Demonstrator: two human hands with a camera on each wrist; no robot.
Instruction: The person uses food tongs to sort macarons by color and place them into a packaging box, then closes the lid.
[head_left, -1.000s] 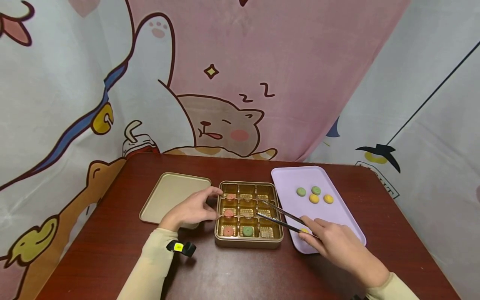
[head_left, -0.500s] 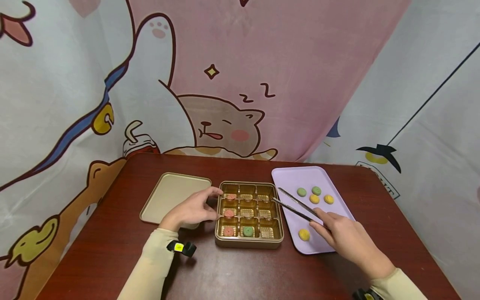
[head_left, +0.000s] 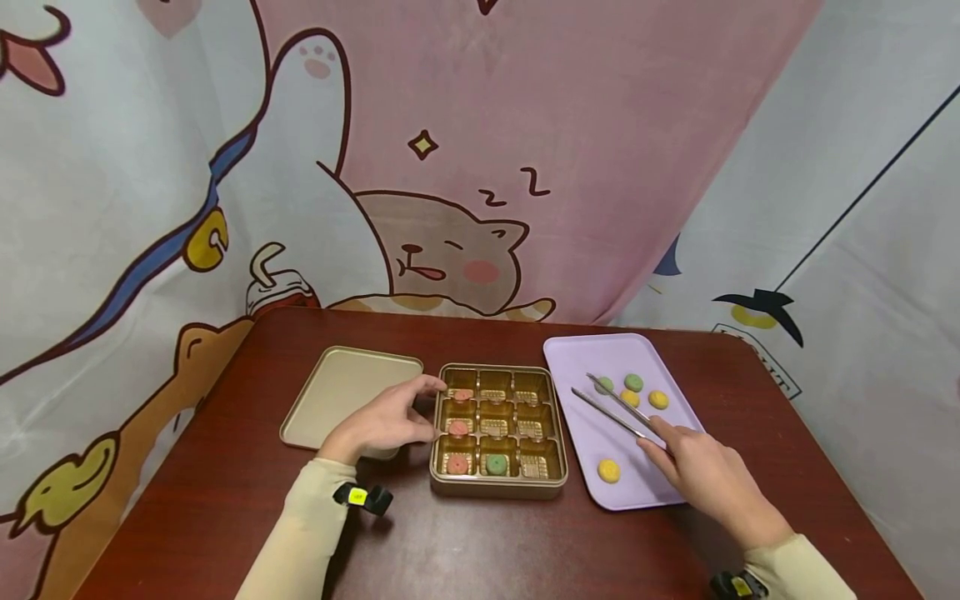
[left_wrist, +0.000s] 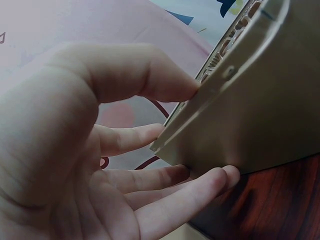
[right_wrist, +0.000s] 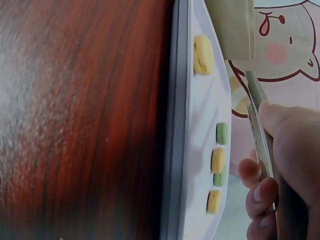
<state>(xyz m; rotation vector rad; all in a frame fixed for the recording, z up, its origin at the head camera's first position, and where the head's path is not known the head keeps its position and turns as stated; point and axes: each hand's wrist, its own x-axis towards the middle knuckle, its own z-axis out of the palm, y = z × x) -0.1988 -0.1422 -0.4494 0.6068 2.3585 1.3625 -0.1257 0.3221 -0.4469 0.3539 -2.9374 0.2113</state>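
In the head view my right hand (head_left: 708,479) grips metal tongs (head_left: 609,413), held over the lilac tray (head_left: 573,354). Their arms stand apart with nothing between the tips, which partly cover a green round sweet (head_left: 603,386). Another green sweet (head_left: 633,382) and two yellow ones (head_left: 658,400) lie close by. A lone yellow sweet (head_left: 609,471) is nearer the tray's front. My left hand (head_left: 386,421) touches the left side of a gold divided box (head_left: 498,487); the thumb (left_wrist: 175,87) meets its rim. Pink sweets (head_left: 458,464) fill its left column, and a green sweet (head_left: 497,464) sits front middle.
The flat gold lid (head_left: 348,392) lies left of the box, partly under my left hand. Both stand on a dark red-brown table (head_left: 495,550). A cartoon-printed cloth (head_left: 600,125) hangs behind the table.
My right hand has moved the tongs from over the box's right side rightward to above the tray. The front yellow sweet has come into full view. My left hand has stayed put.
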